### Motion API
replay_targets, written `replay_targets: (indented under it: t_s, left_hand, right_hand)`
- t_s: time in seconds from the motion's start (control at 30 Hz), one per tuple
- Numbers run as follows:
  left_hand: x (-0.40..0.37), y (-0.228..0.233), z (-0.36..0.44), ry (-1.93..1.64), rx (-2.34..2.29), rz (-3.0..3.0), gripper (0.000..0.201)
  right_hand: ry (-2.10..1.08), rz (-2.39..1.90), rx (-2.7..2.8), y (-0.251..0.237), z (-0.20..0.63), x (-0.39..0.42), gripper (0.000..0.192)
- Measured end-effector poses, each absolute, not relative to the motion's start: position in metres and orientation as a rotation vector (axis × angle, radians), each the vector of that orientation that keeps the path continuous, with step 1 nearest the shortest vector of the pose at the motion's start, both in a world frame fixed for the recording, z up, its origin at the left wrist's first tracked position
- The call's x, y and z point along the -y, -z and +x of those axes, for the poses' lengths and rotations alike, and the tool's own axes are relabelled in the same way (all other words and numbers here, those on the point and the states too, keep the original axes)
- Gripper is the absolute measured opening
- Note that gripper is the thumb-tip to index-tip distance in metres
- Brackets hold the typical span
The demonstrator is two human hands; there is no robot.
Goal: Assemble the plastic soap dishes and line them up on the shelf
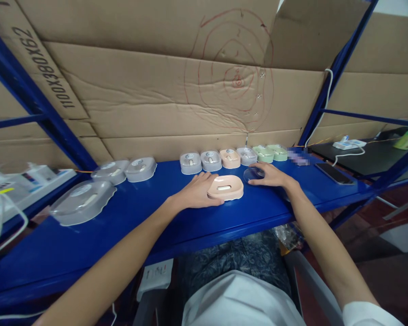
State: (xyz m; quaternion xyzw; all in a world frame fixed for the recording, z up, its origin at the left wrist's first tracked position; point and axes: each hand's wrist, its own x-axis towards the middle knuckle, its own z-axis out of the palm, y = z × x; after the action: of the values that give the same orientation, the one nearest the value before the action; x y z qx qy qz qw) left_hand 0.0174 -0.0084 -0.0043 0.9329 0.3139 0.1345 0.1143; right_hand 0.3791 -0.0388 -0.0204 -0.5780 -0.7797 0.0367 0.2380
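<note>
My left hand (200, 191) grips the left side of a peach soap dish (229, 191), thumb along its front and fingers behind. This dish sits uncovered on the blue table, a pale oval slot in its middle. To the right, my right hand (271, 174) pinches a clear plastic lid (254, 174) just beside the dish, apart from it. Behind both hands stands a row of lidded soap dishes: grey ones, a peach one (230, 158) and two green ones, the nearer green dish (263, 154) among them.
Larger-looking grey lidded dishes (84, 202) stand on the left of the blue table (136, 222). A phone (334, 173) lies at the right. A white power strip (349, 144) rests on a black surface beyond. Cardboard (139, 90) walls the back; blue posts rise at both sides.
</note>
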Motion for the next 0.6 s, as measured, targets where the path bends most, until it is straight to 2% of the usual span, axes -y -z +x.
replay_targets:
  t_s: [0.23, 0.4, 0.6]
  left_hand:
    - [0.006, 0.008, 0.021, -0.434, -0.922, 2.752, 0.090]
    - [0.002, 0.020, 0.025, -0.564, -0.913, 2.701, 0.091]
    - [0.003, 0.020, 0.028, -0.668, -0.875, 2.570, 0.099]
  right_hand:
    - [-0.155, -1.610, 2.052, 0.013, 0.378, 0.046, 0.080]
    - [-0.201, -1.368, 1.812, 0.004, 0.353, 0.051, 0.061]
    - [-0.209, -1.094, 2.016, -0.009, 0.303, 0.041, 0.053]
